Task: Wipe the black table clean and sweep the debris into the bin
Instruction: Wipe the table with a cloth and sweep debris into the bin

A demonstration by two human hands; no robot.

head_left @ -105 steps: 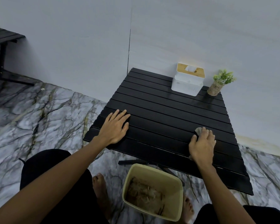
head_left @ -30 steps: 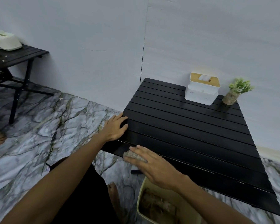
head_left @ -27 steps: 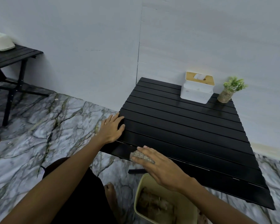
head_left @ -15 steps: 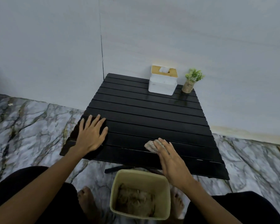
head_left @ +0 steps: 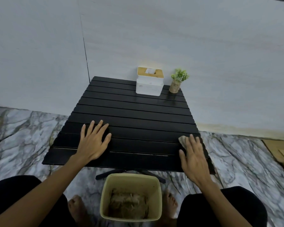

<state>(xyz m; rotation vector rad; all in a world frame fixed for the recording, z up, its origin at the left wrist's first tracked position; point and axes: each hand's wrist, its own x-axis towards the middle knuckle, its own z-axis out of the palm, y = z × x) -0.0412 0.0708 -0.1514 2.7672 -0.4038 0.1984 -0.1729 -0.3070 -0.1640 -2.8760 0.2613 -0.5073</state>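
The right hand (head_left: 193, 158) lies flat with fingers together, pressing a crumpled wiping cloth (head_left: 182, 141) against the near right corner of the black slatted counter (head_left: 134, 118); only the cloth's far end shows past the fingertips. The left hand (head_left: 93, 141) is spread open, palm down, empty, bracing the counter toward its near left side. Taking the bin (head_left: 131, 181) as the landmark: it stands on the floor just under the counter's near edge, midway between the two hands, holding brownish debris. The right hand and cloth sit up and to the right of it, the left hand up and to the left, about equally far. The slats run left to right, so a stroke along them from the right corner would carry any crumbs toward the point above the bin; the right hand is the one placed for that. No debris is visible on the counter. Beyond the bin, at the counter's far edge by the wall, stand a tissue box (head_left: 149, 86) and a small potted plant (head_left: 176, 81).
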